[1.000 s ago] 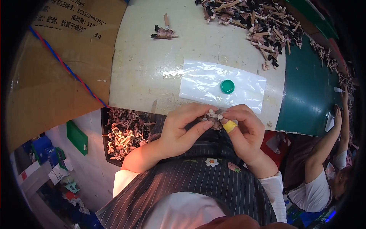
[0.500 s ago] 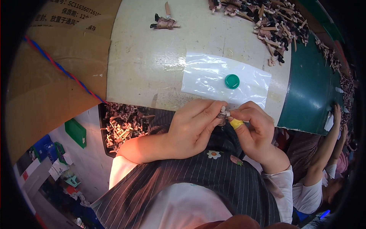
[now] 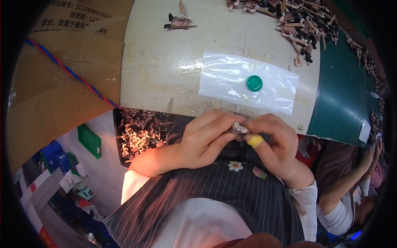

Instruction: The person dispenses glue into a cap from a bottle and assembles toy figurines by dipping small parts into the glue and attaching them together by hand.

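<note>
Just off the table's near edge, my left hand (image 3: 210,139) pinches a small brownish-and-white figurine (image 3: 238,129) between thumb and fingers. My right hand (image 3: 275,140), a little smeared by motion, closes on the figurine's right side with thumb and forefinger. A yellow wrap (image 3: 255,141) goes round the right thumb. The figurine's lower part is partly covered by my fingers. Beyond the hands, a green round cap (image 3: 254,83) rests on a clear plastic bag (image 3: 227,78) on the pale tabletop (image 3: 161,74).
One similar figurine (image 3: 180,22) lies alone at the far left of the tabletop. A heap of figurines (image 3: 304,29) covers the far right. A dark bin (image 3: 118,142) of small pieces stands below the left edge, beside a cardboard box (image 3: 70,70). At right, a co-worker's arms (image 3: 351,177) reach toward a green surface (image 3: 341,95).
The figurine has turned and shifted slightly left and down between my fingers. My right hand has moved a little and blurred. At right, the co-worker's hands have come down and nearer.
</note>
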A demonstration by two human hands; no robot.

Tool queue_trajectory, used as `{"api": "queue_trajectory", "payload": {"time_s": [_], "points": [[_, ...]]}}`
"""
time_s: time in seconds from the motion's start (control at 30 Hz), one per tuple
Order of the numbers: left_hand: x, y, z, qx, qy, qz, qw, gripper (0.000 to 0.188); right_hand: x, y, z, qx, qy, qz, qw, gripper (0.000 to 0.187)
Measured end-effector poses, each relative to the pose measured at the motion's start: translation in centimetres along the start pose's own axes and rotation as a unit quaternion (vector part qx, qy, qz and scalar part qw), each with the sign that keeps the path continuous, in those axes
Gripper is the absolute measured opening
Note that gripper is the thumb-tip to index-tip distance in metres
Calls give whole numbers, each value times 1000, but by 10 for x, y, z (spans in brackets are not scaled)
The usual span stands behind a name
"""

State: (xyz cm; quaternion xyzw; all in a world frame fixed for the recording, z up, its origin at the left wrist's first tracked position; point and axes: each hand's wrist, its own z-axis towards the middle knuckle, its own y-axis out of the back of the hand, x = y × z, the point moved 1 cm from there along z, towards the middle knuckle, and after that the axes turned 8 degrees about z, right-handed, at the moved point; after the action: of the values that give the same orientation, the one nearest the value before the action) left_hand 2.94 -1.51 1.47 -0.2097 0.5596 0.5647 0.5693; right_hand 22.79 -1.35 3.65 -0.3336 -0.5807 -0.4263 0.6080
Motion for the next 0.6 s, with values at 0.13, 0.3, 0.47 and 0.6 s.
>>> {"api": "queue_trajectory", "payload": {"time_s": [0.13, 0.3, 0.47, 0.6], "points": [[-4, 0, -2, 15, -24, 35, 999, 28, -11, -3, -12, -71, -139, 217, 964, 26], [-9, -6, -9, 10, -90, 85, 992, 38, -26, -4, -11, 65, -313, 432, 843, 40], [-14, -16, -19, -27, -137, 102, 985, 41, -37, -11, -20, 91, -334, 540, 767, 39], [-13, -14, -21, -30, -119, 115, 986, 39, -39, -18, -20, 74, -345, 548, 759, 36]]}}
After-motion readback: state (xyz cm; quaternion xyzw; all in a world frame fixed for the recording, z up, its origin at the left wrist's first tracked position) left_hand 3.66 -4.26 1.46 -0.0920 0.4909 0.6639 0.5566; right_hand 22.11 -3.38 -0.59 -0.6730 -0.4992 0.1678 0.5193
